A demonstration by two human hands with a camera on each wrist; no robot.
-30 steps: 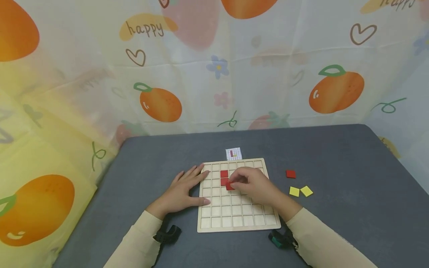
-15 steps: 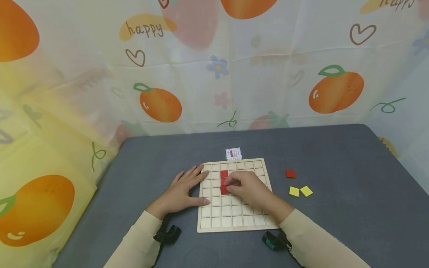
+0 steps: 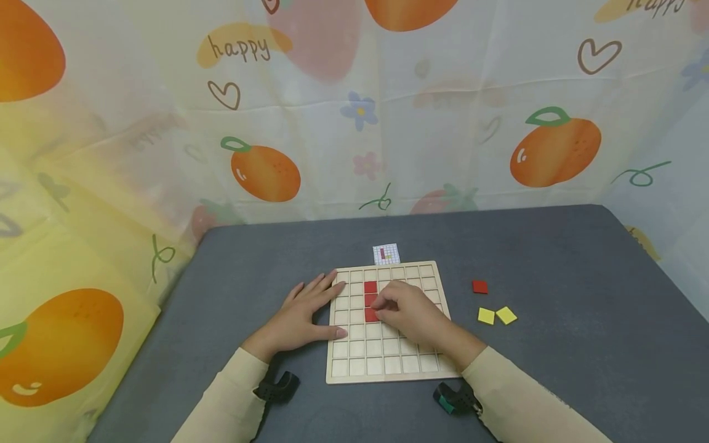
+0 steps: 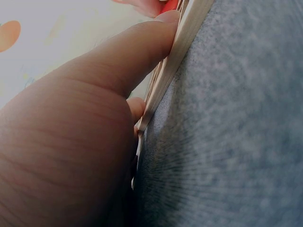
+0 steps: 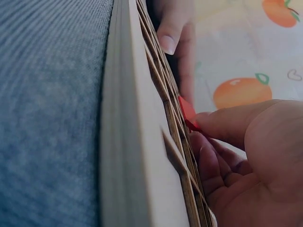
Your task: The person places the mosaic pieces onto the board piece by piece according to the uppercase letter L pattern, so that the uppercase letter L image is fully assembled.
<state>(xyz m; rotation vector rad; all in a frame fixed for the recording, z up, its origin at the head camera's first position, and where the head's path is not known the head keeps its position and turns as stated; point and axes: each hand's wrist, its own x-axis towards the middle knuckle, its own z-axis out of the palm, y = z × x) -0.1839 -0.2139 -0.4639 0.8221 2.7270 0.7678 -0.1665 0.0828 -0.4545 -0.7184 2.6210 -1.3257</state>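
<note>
A wooden grid board (image 3: 357, 350) lies on the grey table. My left hand (image 3: 299, 317) rests on its left edge, fingers spread and thumb on the frame; the left wrist view shows the thumb (image 4: 147, 47) against the rim. Over the board's middle, my right hand (image 3: 412, 312) pinches a red square tile (image 3: 370, 315) by its right side. In the right wrist view that red tile (image 5: 187, 112) is tilted, raised a little above the grid, with the thumb touching it. Two more red tiles (image 3: 370, 287) sit in cells directly behind it, in the same column.
Right of the board lie a loose red tile (image 3: 480, 287) and two yellow tiles (image 3: 486, 316). A small printed grid card (image 3: 386, 254) is at the board's far edge. A fruit-patterned cloth (image 3: 332, 154) hangs behind the table.
My right hand has carried the red tile slightly left and toward me, to the cell in front of the other two. During the last half second it has barely moved. The left hand is still.
</note>
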